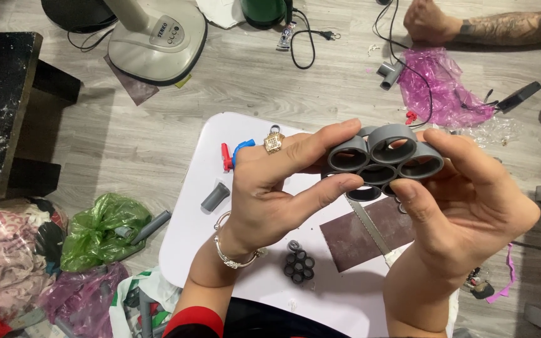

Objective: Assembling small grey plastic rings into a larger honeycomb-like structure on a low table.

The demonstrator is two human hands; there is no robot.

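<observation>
I am sitting on a grey wood floor [270, 87] with a small white table [186, 231] in front of me.

Above the table I hold a bunch of grey rings [383, 159]. They are short bits of pipe stuck side by side. My left hand [270, 188] grips the bunch from the left, with my fingers [320, 141] curled over the top ring and under the bottom one. My right hand [464, 200] grips it from the right, with my thumb pressed on the low edge. Both hands are closed on the rings.

Under the bunch, near the right edge of the table, lies a dark brown sheet [364, 235] with a thin saw blade [369, 225] on it. Close to the front edge sits a smaller bunch of dark rings [298, 263]. Near the left edge lies one short grey pipe piece [215, 196]. By the back edge there is a red and blue plastic part [231, 155].

On the floor to my left is a green bag [98, 228]. Far back stands the white base of a fan [158, 37]. To the right lies a pink bag [439, 87], and another person's arm [502, 28] rests by it.
</observation>
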